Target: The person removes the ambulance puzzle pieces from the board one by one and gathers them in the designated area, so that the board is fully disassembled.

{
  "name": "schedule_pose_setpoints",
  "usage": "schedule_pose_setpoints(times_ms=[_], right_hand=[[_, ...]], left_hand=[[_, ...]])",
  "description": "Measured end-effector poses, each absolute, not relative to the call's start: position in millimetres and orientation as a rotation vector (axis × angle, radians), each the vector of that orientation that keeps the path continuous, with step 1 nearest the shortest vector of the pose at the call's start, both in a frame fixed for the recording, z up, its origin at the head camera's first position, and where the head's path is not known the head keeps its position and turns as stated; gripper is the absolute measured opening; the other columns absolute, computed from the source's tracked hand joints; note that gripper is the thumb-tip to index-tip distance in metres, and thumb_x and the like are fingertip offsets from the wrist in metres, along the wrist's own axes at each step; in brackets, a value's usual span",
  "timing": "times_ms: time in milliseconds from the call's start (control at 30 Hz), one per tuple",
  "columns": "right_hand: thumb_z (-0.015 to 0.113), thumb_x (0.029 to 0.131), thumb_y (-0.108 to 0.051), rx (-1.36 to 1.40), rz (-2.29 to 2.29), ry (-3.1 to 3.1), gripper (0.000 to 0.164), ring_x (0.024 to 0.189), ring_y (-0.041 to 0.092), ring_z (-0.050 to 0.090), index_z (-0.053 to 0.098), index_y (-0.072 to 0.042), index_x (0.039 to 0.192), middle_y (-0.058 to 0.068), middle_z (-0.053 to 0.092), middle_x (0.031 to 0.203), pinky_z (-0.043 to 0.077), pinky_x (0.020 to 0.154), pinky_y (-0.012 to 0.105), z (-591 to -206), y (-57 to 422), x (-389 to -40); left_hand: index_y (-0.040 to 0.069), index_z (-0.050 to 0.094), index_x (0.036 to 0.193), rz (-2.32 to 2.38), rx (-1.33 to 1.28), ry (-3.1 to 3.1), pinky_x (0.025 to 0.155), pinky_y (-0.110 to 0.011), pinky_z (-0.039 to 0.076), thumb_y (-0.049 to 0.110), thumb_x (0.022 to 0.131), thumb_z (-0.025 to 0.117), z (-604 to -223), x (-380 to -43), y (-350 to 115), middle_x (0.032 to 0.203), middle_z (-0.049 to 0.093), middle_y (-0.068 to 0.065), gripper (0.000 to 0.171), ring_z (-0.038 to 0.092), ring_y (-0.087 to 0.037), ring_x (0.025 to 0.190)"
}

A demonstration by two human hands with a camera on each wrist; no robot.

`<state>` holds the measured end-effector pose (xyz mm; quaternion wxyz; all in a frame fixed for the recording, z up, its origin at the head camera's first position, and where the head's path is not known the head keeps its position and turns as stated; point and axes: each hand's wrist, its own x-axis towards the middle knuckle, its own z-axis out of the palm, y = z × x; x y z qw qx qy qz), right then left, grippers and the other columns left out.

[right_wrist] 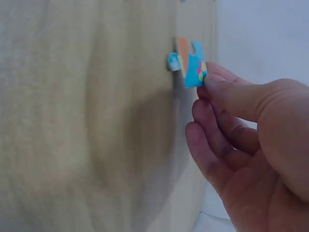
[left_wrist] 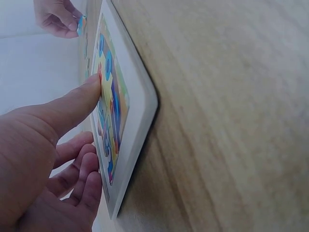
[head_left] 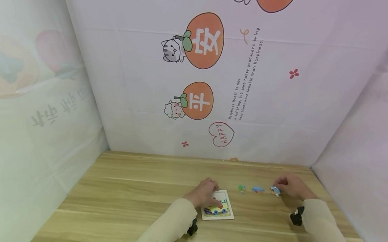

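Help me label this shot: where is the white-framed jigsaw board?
The white-framed jigsaw board lies low in the head view, just right of centre, touched by the left grip, a green jigsaw piece to its right.

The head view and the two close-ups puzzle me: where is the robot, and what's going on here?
There is no robot, only a person using two bare hands. The wide picture comes from a camera worn on the head, looking forward and down. Each close-up comes from a camera on one wrist.

On the wood-grained table lies a white-framed puzzle board. The left hand steadies it, thumb on the picture, fingers by the edge. The right hand pinches a mostly blue puzzle piece. Between board and right hand lie a green piece and a blue piece.
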<state>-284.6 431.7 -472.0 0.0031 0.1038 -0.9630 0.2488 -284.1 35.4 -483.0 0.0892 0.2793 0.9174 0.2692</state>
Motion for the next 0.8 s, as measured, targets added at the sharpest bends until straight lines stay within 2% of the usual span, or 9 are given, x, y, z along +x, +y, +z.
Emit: schedule_pose_setpoints(times_ms=[167, 367, 467, 667, 800], right_hand=[[0.067, 0.098, 0.000, 0.291, 0.780, -3.021, 0.011, 0.090, 0.019, 0.068, 0.077, -0.004, 0.096, 0.006, 0.077, 0.095, 0.055, 0.078, 0.030, -479, 431, -286], [0.067, 0.099, -0.002, 0.284, 0.764, -3.037, 0.009, 0.098, 0.029, 0.071, 0.076, -0.002, 0.100, 0.009, 0.077, 0.099, 0.060, 0.089, 0.050, -477, 431, -287], [0.067, 0.100, -0.006, 0.281, 0.760, -3.051, 0.011, 0.101, 0.033, 0.071, 0.075, -0.001, 0.105, 0.012, 0.076, 0.103, 0.059, 0.091, 0.055, -470, 428, -286], [0.070, 0.101, -0.014, 0.329, 0.744, -3.086, 0.023, 0.103, 0.035, 0.071, 0.073, 0.004, 0.114, 0.017, 0.076, 0.110, 0.060, 0.092, 0.055, -455, 407, -287], [0.073, 0.099, -0.016, 0.407, 0.712, -3.104, 0.028, 0.105, 0.033, 0.071, 0.073, 0.003, 0.118, 0.017, 0.076, 0.114, 0.060, 0.092, 0.053, -450, 380, -290]], left_hand=[[0.010, 0.068, 0.129, 0.796, 0.832, 2.732, 0.104, -0.030, 0.055, 0.035, 0.085, 0.090, -483, -284, 36, 0.128, 0.061, 0.000, 0.055, 0.059, -0.014, 0.117], [0.010, 0.068, 0.129, 0.796, 0.820, 2.732, 0.105, -0.030, 0.055, 0.034, 0.086, 0.089, -481, -283, 35, 0.128, 0.061, 0.000, 0.054, 0.058, -0.014, 0.117], [0.010, 0.068, 0.130, 0.769, 0.820, 2.741, 0.105, -0.029, 0.054, 0.035, 0.086, 0.089, -481, -282, 36, 0.129, 0.061, 0.000, 0.054, 0.058, -0.014, 0.118], [0.009, 0.068, 0.129, 0.715, 0.861, 2.740, 0.102, -0.028, 0.055, 0.035, 0.089, 0.086, -477, -283, 35, 0.125, 0.060, 0.000, 0.050, 0.057, -0.013, 0.113], [0.008, 0.067, 0.133, 0.737, 0.879, 2.724, 0.104, -0.030, 0.055, 0.035, 0.092, 0.083, -472, -283, 31, 0.128, 0.060, -0.001, 0.051, 0.059, -0.013, 0.114]])
